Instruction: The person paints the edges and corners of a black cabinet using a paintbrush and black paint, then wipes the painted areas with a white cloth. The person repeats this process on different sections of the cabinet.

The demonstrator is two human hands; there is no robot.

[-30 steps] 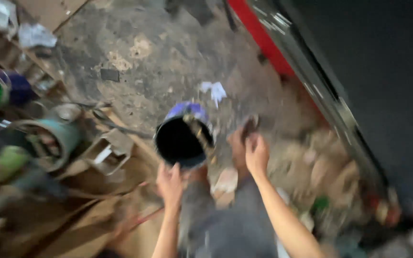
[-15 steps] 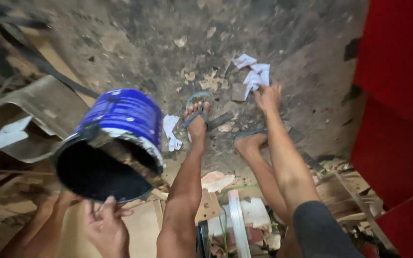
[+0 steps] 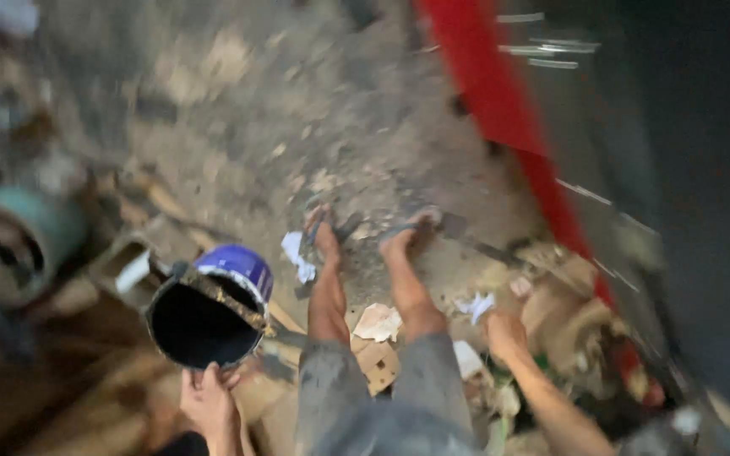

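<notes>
1. Mostly, the view was smeared by motion; the clutter at the left edge, a pale green drum (image 3: 10, 241) among it, could not be made out.
2. The blue bucket (image 3: 213, 312) tilted its dark mouth toward the camera; nothing inside it could be seen.
3. It hung over the cardboard-strewn floor (image 3: 297, 110), left of the person's legs, its rim crusted brown.
4. The left hand (image 3: 209, 401) gripped the bucket's near rim.
5. The right hand (image 3: 504, 333) was closed on white paper scraps (image 3: 476, 306).
</notes>
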